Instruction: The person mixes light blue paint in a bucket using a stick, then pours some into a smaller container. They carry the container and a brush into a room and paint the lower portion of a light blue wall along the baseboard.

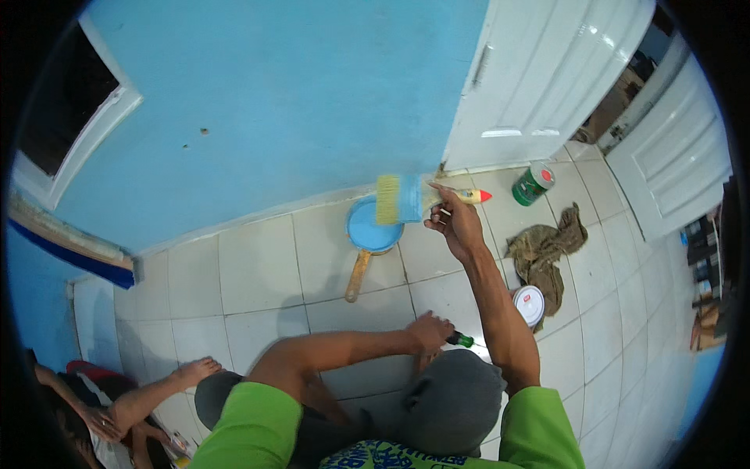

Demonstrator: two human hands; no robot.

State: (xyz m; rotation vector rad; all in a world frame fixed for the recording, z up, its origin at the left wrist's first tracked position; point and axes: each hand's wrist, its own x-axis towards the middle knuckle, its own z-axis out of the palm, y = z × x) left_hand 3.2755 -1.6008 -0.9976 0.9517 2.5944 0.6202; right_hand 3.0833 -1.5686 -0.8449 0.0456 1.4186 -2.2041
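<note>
A wide paintbrush [412, 198] is held up in my right hand [459, 223], its fingers pinched round the base of the pale handle. Blue paint coats much of the yellowish bristles, and the handle ends in a red tip. Below the bristles, on the tiled floor, lies a round pan [375, 225] holding blue paint, with a worn orange-brown handle pointing towards me. My left hand [428, 332] is closed near my knee on a tool with a black and green handle [461, 338]; the rest of it cannot be made out.
A blue wall [289, 94] rises ahead, beside a white door [539, 78]. On the right stand a green can [533, 184] and a white-lidded tin [528, 306], with a crumpled brown cloth [547, 254] between them. Another person's foot [195, 372] rests at the lower left.
</note>
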